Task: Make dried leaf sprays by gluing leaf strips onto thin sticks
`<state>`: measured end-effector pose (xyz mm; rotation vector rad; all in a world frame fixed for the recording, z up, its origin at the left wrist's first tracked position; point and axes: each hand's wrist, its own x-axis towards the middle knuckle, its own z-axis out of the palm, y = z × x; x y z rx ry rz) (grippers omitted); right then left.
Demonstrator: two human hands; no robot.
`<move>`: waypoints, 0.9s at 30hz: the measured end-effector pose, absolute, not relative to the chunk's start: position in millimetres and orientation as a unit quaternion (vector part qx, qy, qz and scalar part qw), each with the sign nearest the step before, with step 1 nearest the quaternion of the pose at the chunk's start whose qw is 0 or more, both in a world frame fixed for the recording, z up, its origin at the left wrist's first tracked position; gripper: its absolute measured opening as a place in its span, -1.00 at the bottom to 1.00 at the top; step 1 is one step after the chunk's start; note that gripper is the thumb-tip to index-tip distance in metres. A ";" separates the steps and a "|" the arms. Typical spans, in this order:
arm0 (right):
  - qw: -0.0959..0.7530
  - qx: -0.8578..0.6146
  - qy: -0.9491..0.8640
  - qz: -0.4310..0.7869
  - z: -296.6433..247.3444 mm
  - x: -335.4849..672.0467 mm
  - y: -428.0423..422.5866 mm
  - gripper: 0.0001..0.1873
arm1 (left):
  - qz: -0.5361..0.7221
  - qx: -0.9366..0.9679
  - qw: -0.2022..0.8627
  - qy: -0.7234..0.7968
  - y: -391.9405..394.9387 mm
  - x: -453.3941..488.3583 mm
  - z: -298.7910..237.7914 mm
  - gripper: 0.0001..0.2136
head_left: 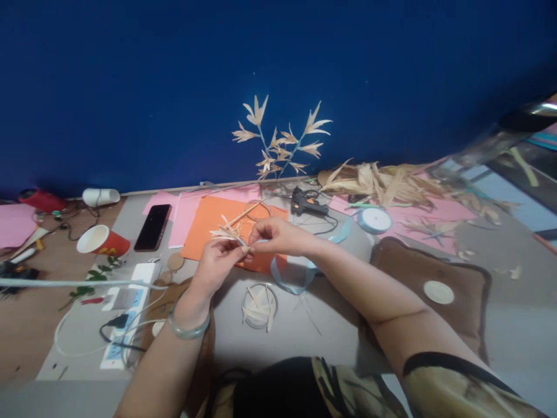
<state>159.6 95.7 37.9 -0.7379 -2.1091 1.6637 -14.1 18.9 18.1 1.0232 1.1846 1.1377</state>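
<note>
My left hand pinches the stem end of a pale flower with narrow petals that look like dried corn husk. My right hand meets it at the stem, thumb and fingers pressed together near a bit of light blue tape. A light blue ribbon loops beneath my right forearm, and more of it runs toward a ribbon roll on the right. Both hands are over an orange sheet. Below them, a round clear dish holds several pale husk strips.
A branch of husk flowers stands at the back. Near it lie a black glue gun and a husk pile. Left are a phone, a paper cup and a power strip with cables. A brown cushion lies right.
</note>
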 end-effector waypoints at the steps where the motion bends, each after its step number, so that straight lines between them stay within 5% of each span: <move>1: 0.171 -0.257 -0.745 0.591 37.9 159.9 96.1 -0.66 | 0.476 0.443 0.564 0.508 18.9 -14.4 18.7 -0.79; 20: 0.191 -0.270 -0.671 0.664 33.5 155.7 93.4 -0.71 | 0.495 0.422 0.546 0.528 16.3 -12.9 21.2 -0.79; 27: 0.197 -0.236 -0.590 0.747 41.2 153.3 88.9 -0.81 | 0.534 0.425 0.603 0.413 11.7 -13.9 25.3 -0.82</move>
